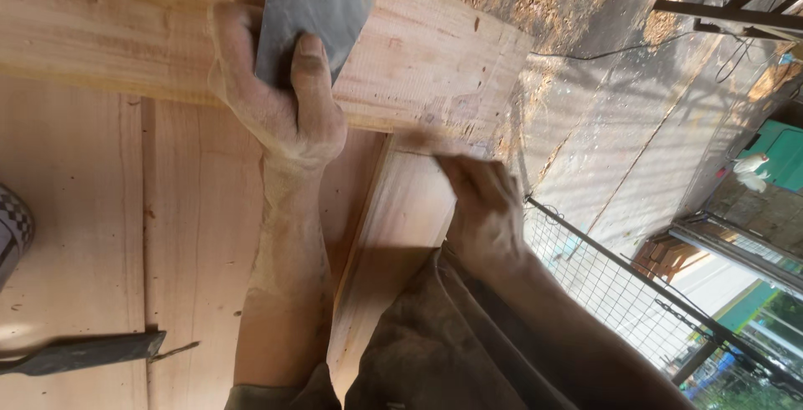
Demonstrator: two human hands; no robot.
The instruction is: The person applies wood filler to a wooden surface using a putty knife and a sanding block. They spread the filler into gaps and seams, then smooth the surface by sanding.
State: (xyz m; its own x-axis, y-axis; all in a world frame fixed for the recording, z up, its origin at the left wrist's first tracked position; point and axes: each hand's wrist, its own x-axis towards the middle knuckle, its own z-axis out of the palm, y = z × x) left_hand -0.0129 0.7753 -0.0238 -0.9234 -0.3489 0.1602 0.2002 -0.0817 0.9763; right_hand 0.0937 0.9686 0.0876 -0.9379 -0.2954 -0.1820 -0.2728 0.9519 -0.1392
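Left hand (280,92) closed around a flat grey block (311,8), thumb laid across its lower face, fingers wrapped behind. Block pressed flat against the upper pale wooden board (435,58), which runs across the top of the view. Forearm coated in fine dust.

Right hand (483,209) blurred, resting on the far end of a narrower wooden plank (393,243) that slopes up from the lap to meet the underside of the upper board. Fingers curled toward the joint where the two pieces touch; a thin pale streak at the fingertips, too smeared to identify. Grip of this hand not determinable: closed or merely pressing, cannot tell.

Broad wooden panel (84,234) lying beneath both pieces, grain running up and down the view. Dark flat tool (79,353) with a thin metal tip lying on the panel at lower left, well apart from both hands. Edge of a black-and-white patterned object (12,230) at the far left margin.

Dusty brown garment (452,351) covering the lap at the bottom. Wire mesh fence (602,268) to the right, below the workpiece; concrete floor (619,125) strewn with sawdust beyond; black cable (611,52) trailing across it.
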